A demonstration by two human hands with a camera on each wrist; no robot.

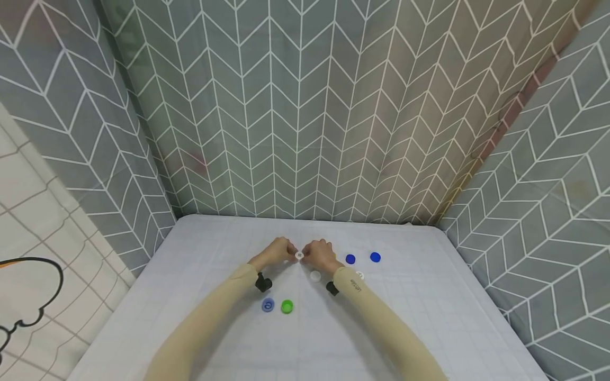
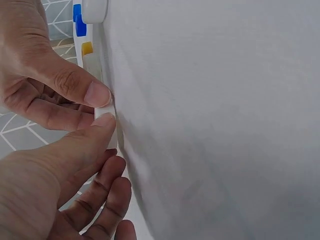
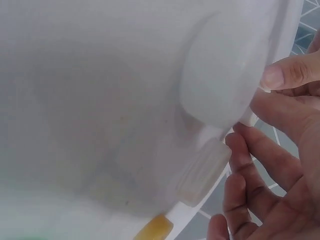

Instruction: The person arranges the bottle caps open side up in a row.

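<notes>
A small white bottle cap (image 1: 299, 255) with a dark mark on its top is between both hands near the middle of the table. My left hand (image 1: 277, 251) pinches it from the left with thumb and finger. From the other side my right hand (image 1: 320, 255) pinches it too. In the left wrist view the white cap (image 2: 104, 111) shows as a thin strip, mostly covered by the thumbs. A large whitish cap (image 3: 220, 75) and a ribbed whitish cap (image 3: 205, 172) lie near the right hand. A yellow cap (image 3: 155, 230) is partly in frame there.
Two dark blue caps (image 1: 350, 259) lie right of the right hand. A white cap (image 1: 360, 275) shows behind the right sleeve. Between the forearms lie a light blue cap (image 1: 268, 305) and a green cap (image 1: 287, 306). A patterned curtain (image 1: 305, 132) hangs behind the white table (image 1: 229, 349).
</notes>
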